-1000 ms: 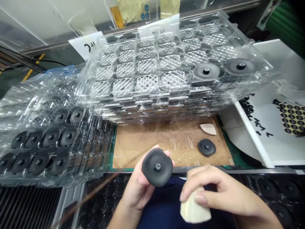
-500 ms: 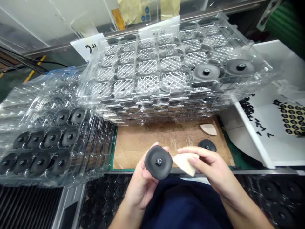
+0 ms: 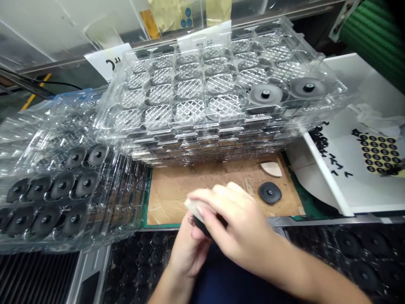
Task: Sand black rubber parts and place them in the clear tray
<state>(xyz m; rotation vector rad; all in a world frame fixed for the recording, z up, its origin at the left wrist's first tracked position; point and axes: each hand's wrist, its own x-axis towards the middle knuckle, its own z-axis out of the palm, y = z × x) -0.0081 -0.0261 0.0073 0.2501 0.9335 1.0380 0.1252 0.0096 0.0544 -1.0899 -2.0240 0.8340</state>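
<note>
Because the left hand (image 3: 186, 247) cups the black disc (image 3: 202, 227) from below, it seems to be giving a firm backing while the right hand (image 3: 234, 223) brings the pale pad (image 3: 194, 206) over it. Just beyond and to the right of the right hand's fingers, a second black disc (image 3: 270, 193) lies knob up on the cardboard (image 3: 177, 181), another pale pad (image 3: 271, 169) just behind it, both probably set there for easy reach. Farther past the fingertips stands a stack of clear trays (image 3: 190, 110), its pockets likely meant to space discs apart. The right fingers are bent nearly closed, pinching the pad against the thumb; the left ones curl around the disc's edge, though from where I stand most of their hold is hidden.
</note>
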